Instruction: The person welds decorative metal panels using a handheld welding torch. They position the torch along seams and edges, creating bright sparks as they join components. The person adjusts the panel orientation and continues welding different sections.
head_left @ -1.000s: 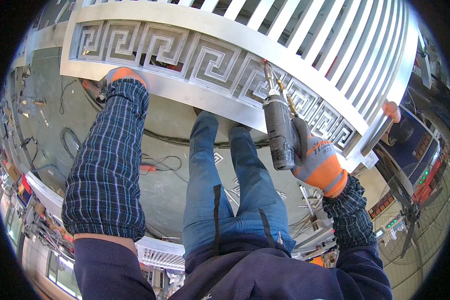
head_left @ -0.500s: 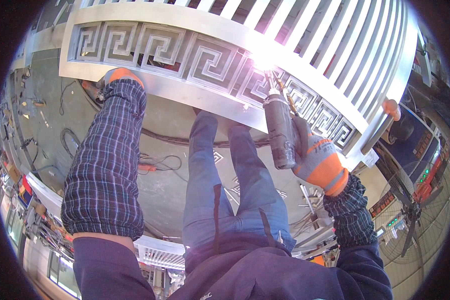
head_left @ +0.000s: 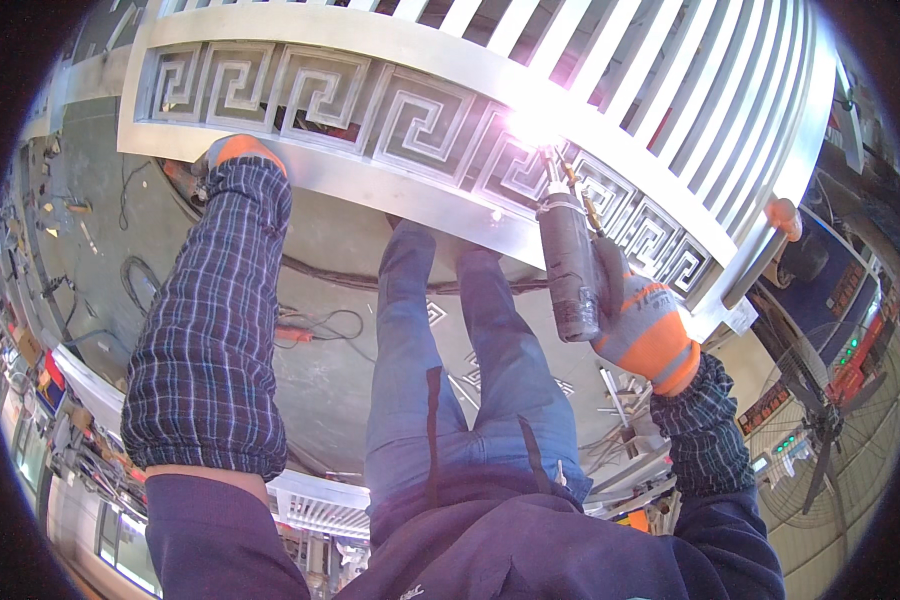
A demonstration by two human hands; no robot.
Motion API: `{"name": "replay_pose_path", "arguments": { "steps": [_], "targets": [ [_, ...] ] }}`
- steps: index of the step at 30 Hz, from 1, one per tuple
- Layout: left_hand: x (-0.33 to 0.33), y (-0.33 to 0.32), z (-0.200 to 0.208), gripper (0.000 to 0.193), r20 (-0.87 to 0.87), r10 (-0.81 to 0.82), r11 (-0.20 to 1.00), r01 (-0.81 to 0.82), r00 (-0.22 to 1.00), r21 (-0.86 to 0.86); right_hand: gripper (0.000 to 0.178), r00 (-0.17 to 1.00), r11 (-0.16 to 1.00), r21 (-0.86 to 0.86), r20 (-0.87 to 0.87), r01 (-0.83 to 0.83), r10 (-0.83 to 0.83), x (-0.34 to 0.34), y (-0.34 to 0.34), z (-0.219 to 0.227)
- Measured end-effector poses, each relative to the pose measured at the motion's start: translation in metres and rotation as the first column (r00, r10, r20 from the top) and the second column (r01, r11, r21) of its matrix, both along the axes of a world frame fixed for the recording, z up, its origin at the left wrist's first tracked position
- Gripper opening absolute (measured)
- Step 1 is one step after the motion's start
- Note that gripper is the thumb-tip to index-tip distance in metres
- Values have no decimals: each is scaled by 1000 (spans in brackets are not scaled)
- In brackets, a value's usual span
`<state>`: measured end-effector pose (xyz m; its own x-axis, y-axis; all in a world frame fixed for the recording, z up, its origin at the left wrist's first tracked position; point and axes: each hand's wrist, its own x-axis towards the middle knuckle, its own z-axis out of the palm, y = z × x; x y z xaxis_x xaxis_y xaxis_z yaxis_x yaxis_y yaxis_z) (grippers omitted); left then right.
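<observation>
My right grip (head_left: 647, 332), 3 o'clock, clamped on torch (head_left: 568, 265) | torch, 2 o'clock, nose toward white glare (head_left: 533, 125), 1 o'clock | metal panel (head_left: 360, 182), across 12 o'clock | my left grip (head_left: 246, 152), 10 o'clock, at panel's near edge, closure: I cannot tell.

Bright, smooth metal frame (head_left: 340, 178) beside soft, matt cloth

The bars (head_left: 563, 38) are pale, glossy metal; the scroll panels (head_left: 410, 118) look greyer and duller, also metal. The tool (head_left: 570, 275) has a dark, matt, scuffed body with brass-coloured metal near its tip. The right glove (head_left: 655, 325) and left glove (head_left: 245, 150) look like knitted cloth. The sleeve cover (head_left: 210, 320) is crinkled woven cloth, the jeans (head_left: 410, 310) faded denim, the floor (head_left: 350, 370) smooth and dull.
</observation>
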<state>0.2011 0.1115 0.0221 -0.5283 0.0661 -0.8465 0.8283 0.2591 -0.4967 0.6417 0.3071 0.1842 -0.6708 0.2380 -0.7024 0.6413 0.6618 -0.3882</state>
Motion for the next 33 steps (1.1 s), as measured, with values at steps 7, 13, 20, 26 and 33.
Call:
{"name": "replay_pose_path", "arguments": {
  "steps": [7,13,20,26,33],
  "targets": [
    [-14,-20,-13,37,-92,78,996,-73,993,53,49,991,986,-125,-59,109,-117,-14,-3,16],
    [-12,-17,-19,37,-89,319,925,-290,944,246,57,1000,999,-39,-9,4,-4,0,-2,-6],
    [1,1,8,37,-100,265,948,-241,959,207,65,999,998,-58,4,36,-36,-1,1,-5],
    [3,5,8,38,-88,225,964,-209,970,162,75,995,995,-82,-73,61,-67,-13,2,-1],
    [-7,-14,-20,39,-95,274,928,-237,957,288,55,997,998,44,-57,-54,57,0,1,-12]
  ]
}}
